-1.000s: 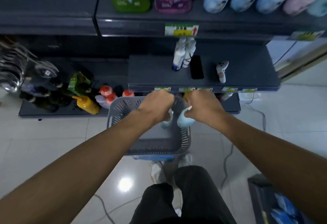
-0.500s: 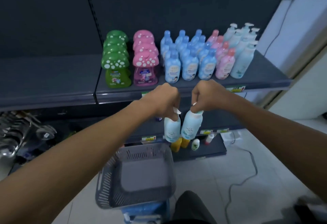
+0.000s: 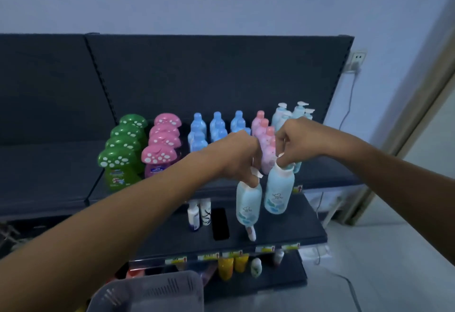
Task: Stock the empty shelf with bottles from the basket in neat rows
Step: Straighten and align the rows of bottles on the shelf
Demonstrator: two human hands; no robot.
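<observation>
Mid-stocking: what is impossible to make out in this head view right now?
Head view only:
- Pump heads of the left bottle and right bottle: mostly covered by the left hand and right hand.
- Basket contents: cut off by the bottom edge.
- Front of the pump-bottle row: behind the right hand.
- Bottle label text: too small.

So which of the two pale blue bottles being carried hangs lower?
The left hand holds it: that left bottle hangs clearly lower, its base reaching further down, while the right bottle, in the right hand, is held higher.
</observation>
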